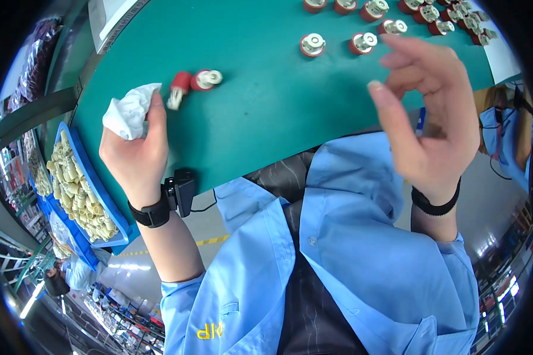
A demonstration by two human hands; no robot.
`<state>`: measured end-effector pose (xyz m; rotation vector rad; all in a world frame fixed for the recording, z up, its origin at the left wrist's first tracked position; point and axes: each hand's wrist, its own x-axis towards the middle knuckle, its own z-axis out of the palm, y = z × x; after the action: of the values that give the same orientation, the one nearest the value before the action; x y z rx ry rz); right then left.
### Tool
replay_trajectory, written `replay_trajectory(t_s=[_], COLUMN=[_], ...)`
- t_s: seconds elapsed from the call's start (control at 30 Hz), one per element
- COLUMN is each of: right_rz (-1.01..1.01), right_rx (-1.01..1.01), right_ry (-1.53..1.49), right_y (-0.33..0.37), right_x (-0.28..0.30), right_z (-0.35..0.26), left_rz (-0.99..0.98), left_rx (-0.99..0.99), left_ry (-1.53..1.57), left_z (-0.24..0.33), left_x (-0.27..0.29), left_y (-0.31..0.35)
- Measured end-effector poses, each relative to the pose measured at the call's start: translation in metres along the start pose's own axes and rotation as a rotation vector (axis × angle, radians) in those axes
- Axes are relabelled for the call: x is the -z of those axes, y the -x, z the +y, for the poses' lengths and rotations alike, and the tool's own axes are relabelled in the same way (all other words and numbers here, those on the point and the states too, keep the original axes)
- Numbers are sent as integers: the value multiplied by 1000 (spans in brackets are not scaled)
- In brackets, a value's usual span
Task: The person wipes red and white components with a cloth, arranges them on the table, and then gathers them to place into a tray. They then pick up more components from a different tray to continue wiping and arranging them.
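A crumpled white cloth (130, 112), thin and loosely folded, sits above the left hand (136, 151) over the left part of the green table (260, 112), one corner poking up toward the thumb tip. The left hand is closed around its lower part, the thumb pressed along its right side; the other fingers are mostly hidden behind the cloth and the hand. Just right of the thumb are two red-and-cream parts: a slightly blurred tipped part (180, 86), its red end up and its cream end toward the person, and beside it a round-based part (204, 80) with its cream end pointing right. The right hand (432, 109) is raised on the other side, its thumb and curved fingers spread well apart with an open gap between them. Its fingertips are near a standing part (362, 42), with a red base and cream top; whether they touch anything cannot be told. A matching part (312, 44) stands to the left of that one, and more of the same kind crowd the far right of the table. Left of the left hand, a blue tray (103, 198) holds a heap of cream pieces (80, 189).
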<state>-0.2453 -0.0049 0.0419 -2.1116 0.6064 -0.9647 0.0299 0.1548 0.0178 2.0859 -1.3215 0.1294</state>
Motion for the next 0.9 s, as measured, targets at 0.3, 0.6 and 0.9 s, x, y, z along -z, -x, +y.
replay_trajectory(t_s=[0.3,0.6,0.9], right_rz=[-330,-300,-374], right_rx=[94,77,199], right_ry=[-50,158,96], right_y=[20,18,18], right_x=[-61,-106,-101], right_z=[-1,-19,-13], left_rz=[-99,-246,-202], left_rx=[57,109,205], left_ry=[61,45,-4], left_z=[16,23,22], left_x=[-9,-9,-2], left_y=[14,22,25])
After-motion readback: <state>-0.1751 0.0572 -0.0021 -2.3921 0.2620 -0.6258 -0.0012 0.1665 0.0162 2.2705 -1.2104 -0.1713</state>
